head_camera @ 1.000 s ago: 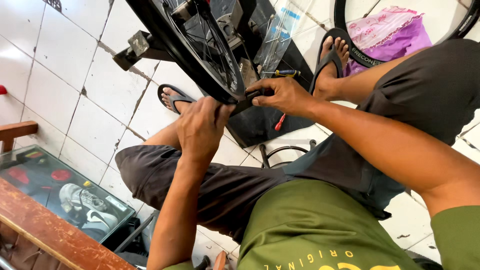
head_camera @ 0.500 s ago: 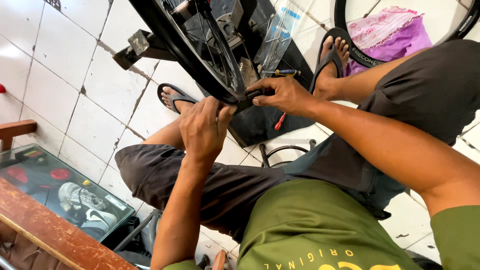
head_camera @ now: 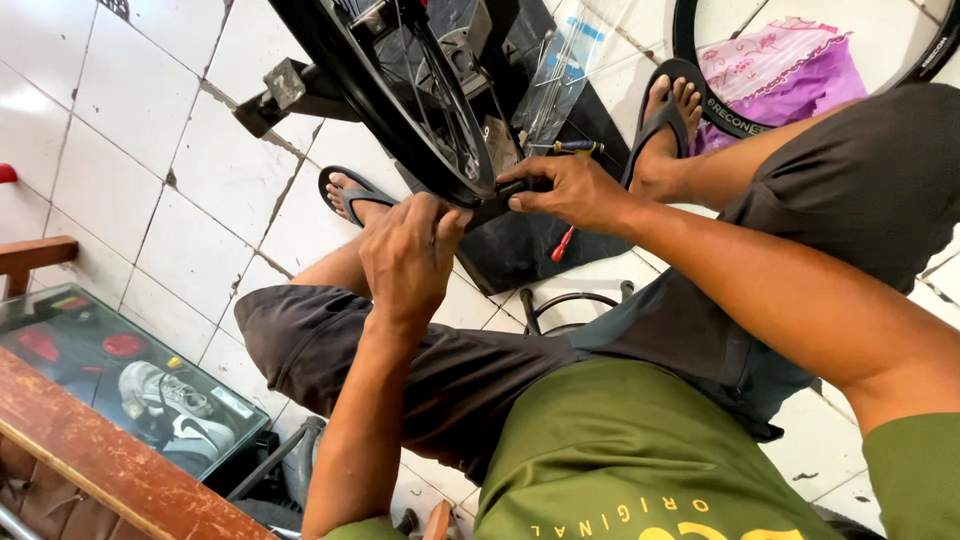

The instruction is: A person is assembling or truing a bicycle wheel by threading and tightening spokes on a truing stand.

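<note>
Left hand (head_camera: 405, 255) grips the wheel rim (head_camera: 385, 95); right hand (head_camera: 565, 190) pinches a black tool (head_camera: 495, 205). A slip risks fingers in the spokes (head_camera: 445, 110).

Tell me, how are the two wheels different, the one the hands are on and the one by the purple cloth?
The black wheel rim stands upright in a stand, and both hands touch it: the left hand and the right hand meet at its lower edge. The other wheel lies flat on the floor tiles, untouched, circling the purple cloth. Spokes show on the held rim; none show on the floor one. Both are round and black.
</note>
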